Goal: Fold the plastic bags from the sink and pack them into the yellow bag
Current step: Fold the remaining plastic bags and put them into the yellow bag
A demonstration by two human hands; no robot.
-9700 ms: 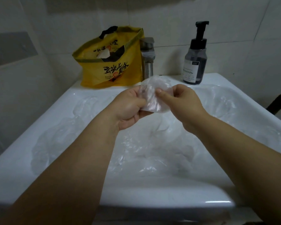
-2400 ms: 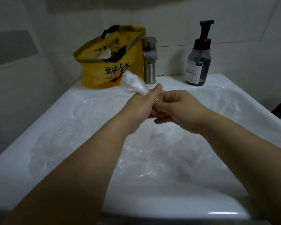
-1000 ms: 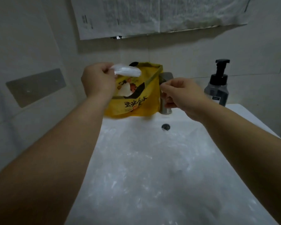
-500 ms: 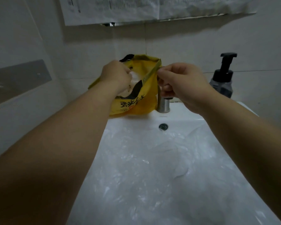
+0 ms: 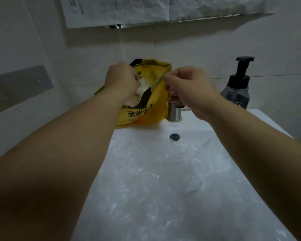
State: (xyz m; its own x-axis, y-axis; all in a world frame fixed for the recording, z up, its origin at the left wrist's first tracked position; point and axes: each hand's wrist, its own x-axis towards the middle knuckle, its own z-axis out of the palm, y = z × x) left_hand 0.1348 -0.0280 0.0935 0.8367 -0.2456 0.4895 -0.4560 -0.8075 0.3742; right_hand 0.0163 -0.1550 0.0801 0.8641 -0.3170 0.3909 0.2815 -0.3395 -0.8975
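head view: folded bag going into the yellow bag [image 5: 146, 113] on the back ledge of the sink [image 5: 195, 126].
your right grip [image 5: 189, 87] pinches the bag's rim and holds the mouth open. left grip [image 5: 122, 79] is curled in the mouth over white folded plastic [image 5: 142, 85]; fingers hidden, can't tell if it's pinching or spread. push the fold down flat, hold the rim taut, let go low so it doesn't spring open. loose plastic bags [image 5: 163, 180] lie in the basin, unfolded.

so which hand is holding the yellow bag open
The right hand: it pinches the rim of the yellow bag, which gapes open. The left hand reaches into the mouth instead.
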